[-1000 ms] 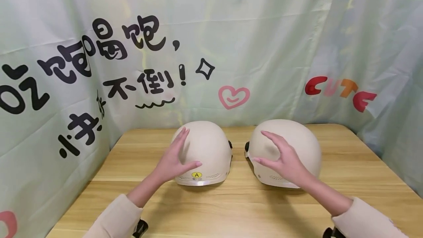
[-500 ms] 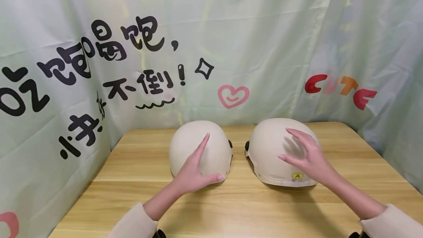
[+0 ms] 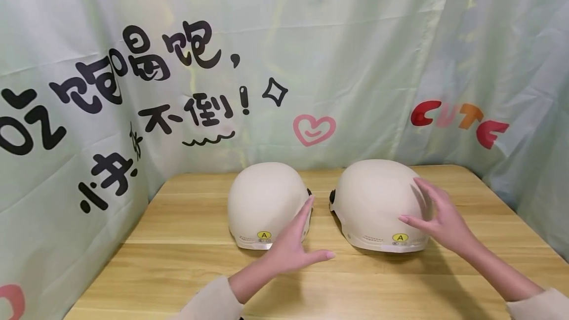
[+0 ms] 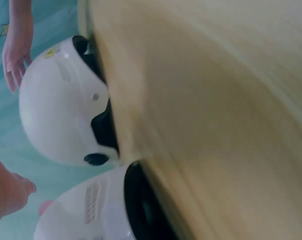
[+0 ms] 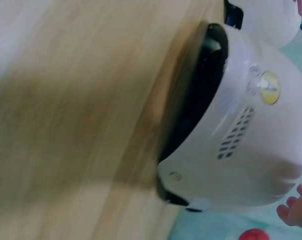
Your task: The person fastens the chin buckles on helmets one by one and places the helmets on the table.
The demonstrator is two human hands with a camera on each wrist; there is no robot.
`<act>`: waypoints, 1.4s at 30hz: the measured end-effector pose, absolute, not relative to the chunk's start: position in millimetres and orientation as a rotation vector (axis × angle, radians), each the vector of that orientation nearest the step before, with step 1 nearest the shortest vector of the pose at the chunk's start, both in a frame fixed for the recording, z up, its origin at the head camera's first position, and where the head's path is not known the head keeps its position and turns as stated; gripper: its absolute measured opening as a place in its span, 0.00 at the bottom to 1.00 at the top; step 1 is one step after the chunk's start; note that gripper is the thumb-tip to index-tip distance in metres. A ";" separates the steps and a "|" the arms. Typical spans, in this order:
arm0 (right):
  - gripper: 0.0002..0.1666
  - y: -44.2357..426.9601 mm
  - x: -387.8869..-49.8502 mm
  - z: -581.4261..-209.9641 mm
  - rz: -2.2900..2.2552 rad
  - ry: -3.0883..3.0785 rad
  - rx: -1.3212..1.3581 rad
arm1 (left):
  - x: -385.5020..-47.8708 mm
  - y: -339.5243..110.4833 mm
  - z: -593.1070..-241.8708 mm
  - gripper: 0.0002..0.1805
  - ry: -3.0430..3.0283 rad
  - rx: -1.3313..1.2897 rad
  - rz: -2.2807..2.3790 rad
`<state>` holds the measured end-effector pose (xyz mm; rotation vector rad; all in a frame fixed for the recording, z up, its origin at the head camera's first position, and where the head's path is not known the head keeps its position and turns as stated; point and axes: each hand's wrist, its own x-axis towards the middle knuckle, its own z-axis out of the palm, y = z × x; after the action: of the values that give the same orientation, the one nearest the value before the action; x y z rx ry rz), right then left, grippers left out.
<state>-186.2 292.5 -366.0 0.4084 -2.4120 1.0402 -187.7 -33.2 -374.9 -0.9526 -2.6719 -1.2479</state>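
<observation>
Two rounded, cream-coloured, hard-shelled helmets sit side by side on a pale wood-grain table (image 3: 178, 241), with a narrow strip of wood between them. The left helmet (image 3: 262, 196) is just left of centre in the lower half of the head frame, and the right helmet (image 3: 373, 201) stands right of centre. Both are dome side up, and each has a round yellow sticker marked "A" near its lower rim: the left sticker (image 3: 264, 235) and the right sticker (image 3: 400, 237). Round black fittings show on the sides that face each other

The left hand (image 3: 291, 250), at lower centre, has its fingers stretched upward and its thumb spread out to the right; nothing is in its grip. It overlaps the lower right of the left helmet in the head frame, and whether it touches the shell cannot be told. The right hand (image 3: 446, 221), at centre right, has thumb and fingers spread apart and likewise grips nothing. It lies in front of the right helmet's right edge; the right wrist frame puts its fingertips at the lower right, just beside the shell, with contact unclear. Pale beige sleeves (image 3: 540, 305) reach in from the bottom

Behind the table hangs a pale green printed cloth (image 3: 355, 63), with a pink smiling heart (image 3: 314, 134) near the centre and the multicoloured word "CUTE" (image 3: 468, 116) at right
</observation>
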 end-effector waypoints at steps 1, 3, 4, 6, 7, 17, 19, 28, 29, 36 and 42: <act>0.53 295.2 -186.4 -366.9 1.055 -2.419 0.398 | -188.6 -29.9 -377.9 0.59 -2.671 -0.950 -1.252; 0.54 300.8 -187.3 -369.4 1.076 -2.431 0.372 | -190.7 -23.3 -384.0 0.58 -2.669 -0.941 -1.266; 0.54 303.8 -187.8 -371.4 1.085 -2.441 0.357 | -191.9 -19.6 -387.2 0.58 -2.673 -0.931 -1.271; 0.54 309.4 -188.5 -375.3 1.098 -2.455 0.332 | -192.9 -12.7 -391.6 0.58 -2.694 -0.903 -1.289; 0.55 312.0 -189.0 -377.6 1.101 -2.463 0.320 | -193.7 -9.2 -393.6 0.58 -2.708 -0.896 -1.284; 0.61 336.7 -193.6 -400.8 1.134 -2.600 0.324 | -205.1 23.9 -415.7 0.59 -2.831 -0.879 -1.156; 0.63 342.2 -194.3 -405.2 1.148 -2.663 0.307 | -208.5 30.7 -421.4 0.60 -2.850 -0.871 -1.144; 0.66 356.5 -192.3 -428.6 1.141 -2.819 0.309 | -221.0 47.7 -438.4 0.62 -2.886 -0.794 -1.018; 0.67 356.6 -192.0 -430.6 1.133 -2.815 0.319 | -221.9 48.2 -439.0 0.62 -2.891 -0.783 -1.022; 0.70 354.6 -193.2 -436.5 1.115 -2.766 0.402 | -222.8 53.9 -443.6 0.66 -2.962 -0.708 -1.158; 0.72 353.3 -194.2 -438.6 1.046 -2.757 0.405 | -221.7 61.7 -444.3 0.68 -2.952 -0.705 -1.228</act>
<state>-194.2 353.3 -438.6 0.4049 -2.7571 1.0463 -221.7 61.7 -444.3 -0.7050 -2.9522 -1.2279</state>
